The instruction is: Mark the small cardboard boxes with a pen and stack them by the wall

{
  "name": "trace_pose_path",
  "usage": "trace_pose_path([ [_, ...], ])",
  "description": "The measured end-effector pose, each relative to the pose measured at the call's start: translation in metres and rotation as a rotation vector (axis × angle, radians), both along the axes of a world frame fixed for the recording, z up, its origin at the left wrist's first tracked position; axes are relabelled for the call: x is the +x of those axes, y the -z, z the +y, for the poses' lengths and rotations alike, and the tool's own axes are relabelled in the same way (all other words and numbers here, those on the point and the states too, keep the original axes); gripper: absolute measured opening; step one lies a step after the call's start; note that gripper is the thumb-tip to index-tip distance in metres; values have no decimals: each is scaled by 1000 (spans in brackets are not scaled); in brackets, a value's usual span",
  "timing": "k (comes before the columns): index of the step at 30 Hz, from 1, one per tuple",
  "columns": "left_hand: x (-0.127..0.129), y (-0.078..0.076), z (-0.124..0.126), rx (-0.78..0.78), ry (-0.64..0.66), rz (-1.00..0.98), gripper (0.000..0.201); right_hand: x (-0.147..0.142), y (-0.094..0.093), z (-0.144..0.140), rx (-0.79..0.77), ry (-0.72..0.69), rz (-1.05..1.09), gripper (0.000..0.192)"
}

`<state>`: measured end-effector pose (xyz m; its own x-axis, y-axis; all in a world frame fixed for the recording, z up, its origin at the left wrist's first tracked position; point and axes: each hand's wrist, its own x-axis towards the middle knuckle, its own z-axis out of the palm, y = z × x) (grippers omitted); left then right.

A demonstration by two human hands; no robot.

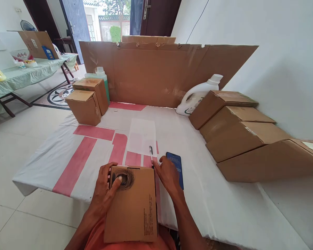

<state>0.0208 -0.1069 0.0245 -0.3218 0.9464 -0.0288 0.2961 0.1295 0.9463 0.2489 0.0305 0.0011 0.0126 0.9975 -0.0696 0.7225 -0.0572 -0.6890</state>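
**Holding a box half off the table edge: where it could slip**

Resting partly on the person's lap and partly against the near edge of the table (224, 208), the cardboard box (131, 205) lay with one broad face up. The left hand (104, 192) gripped its far left corner, thumb pressed onto a dark scribbled patch (123, 178) on that face. The right hand (168, 175) lay open along the box's far right edge, fingers spread and closed on nothing, so only one hand truly clamped the box.

That looked like the weak point: with the box overhanging the table, a push from the thumb could probably tip it toward the lap or slide it sideways. If the dark patch was wet ink, which I cannot tell, the thumb could smear it.

Just past the right hand a pen (151, 151) lay on a white sheet (142, 135), and a phone (176, 166) sat touching or just beside the wrist; a careless sweep could knock either one along the cloth.

Farther off, a leaning row of boxes (240, 139) stood to the right, each propped on the next, and might topple if the table were jolted. Two small boxes (87, 100) stood at far left, with a white jug (198, 97) before the cardboard backdrop (156, 69).
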Motion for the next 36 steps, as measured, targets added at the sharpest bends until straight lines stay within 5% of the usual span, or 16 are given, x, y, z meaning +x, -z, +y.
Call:
trace_pose_path([
  [9,8,-10,6,23,69,68,49,0,32,19,-151,-78,73,20],
  [13,3,-9,7,-24,35,-18,43,23,11,12,-101,-3,333,41],
  [18,-1,-4,13,-14,88,32,37,42,-41,-11,52,164,807,39],
  [21,-4,-2,18,-3,135,125,34,29,-60,-35,-1,137,1130,28],
  [25,-7,-2,20,14,182,185,30,-2,-59,-61,-102,23,1272,20],
  [30,-5,-19,15,-16,206,78,39,-28,-51,-84,-139,-107,1343,28],
  [36,0,-22,7,-48,274,-38,54,-46,-34,-112,-62,-56,1200,19],
])
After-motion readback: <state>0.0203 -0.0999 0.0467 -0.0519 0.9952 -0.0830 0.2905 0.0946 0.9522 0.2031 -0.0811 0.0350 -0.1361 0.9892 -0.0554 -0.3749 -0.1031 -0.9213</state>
